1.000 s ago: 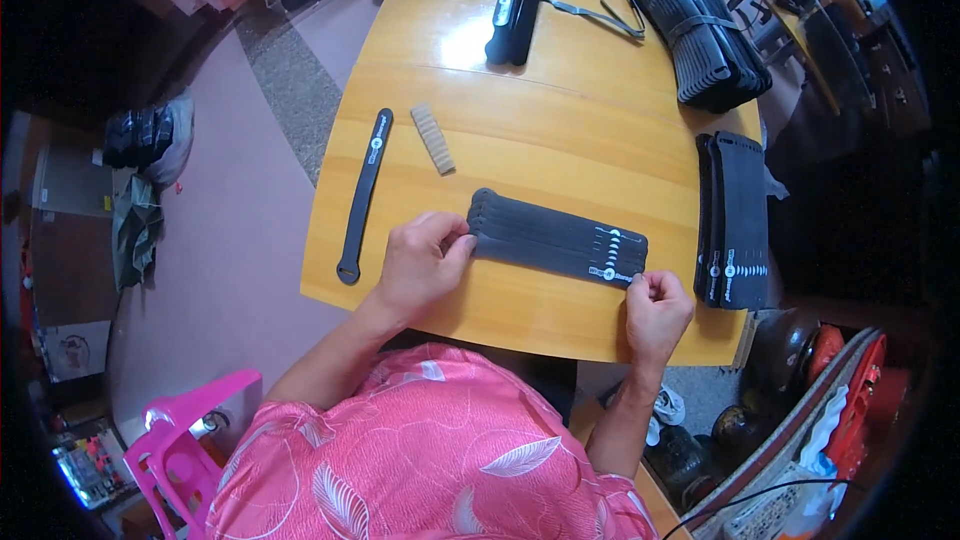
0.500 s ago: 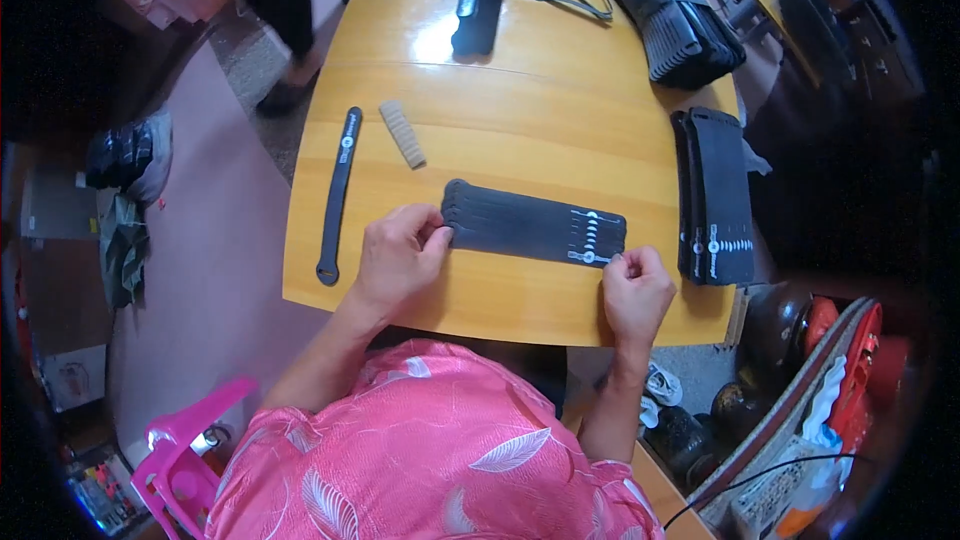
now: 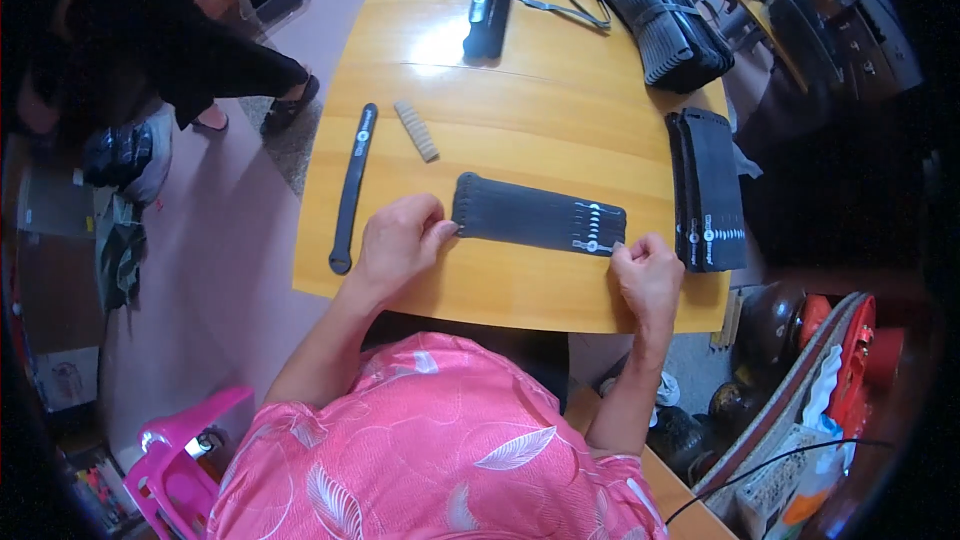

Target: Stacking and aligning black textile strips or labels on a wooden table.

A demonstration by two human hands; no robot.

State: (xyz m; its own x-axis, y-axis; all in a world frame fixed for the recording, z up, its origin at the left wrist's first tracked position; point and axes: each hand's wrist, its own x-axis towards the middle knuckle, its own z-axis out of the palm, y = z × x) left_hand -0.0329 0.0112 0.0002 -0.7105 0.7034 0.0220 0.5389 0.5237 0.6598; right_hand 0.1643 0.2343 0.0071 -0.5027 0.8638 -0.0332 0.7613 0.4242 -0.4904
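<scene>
A row of overlapping black straps (image 3: 530, 212), with white print near the right ends, lies flat on the wooden table before me. At its near left corner, the thumb and finger of my left hand (image 3: 402, 243) pinch the strap ends. My right hand (image 3: 650, 278) is closed at the near right corner, its thumb and fingertips on the nearest strap's end. One single black strap (image 3: 355, 190) with a holed round end lies apart on the left. Beside it is a small beige ribbed piece (image 3: 416, 131).
Stacked black straps (image 3: 720, 190) lie at the table's right edge. Behind them is a tied black bundle (image 3: 665, 25). More dark strips (image 3: 490, 5) and a grey band (image 3: 565, 10) lie at the far side. A person in dark trousers (image 3: 240, 75) stands left of the table; a pink chair (image 3: 180, 450) is lower left.
My hands remain at the two near corners of the strap row, whose left ends look more evenly lined up. The person at left shows more fully. The whole view has shifted slightly.
</scene>
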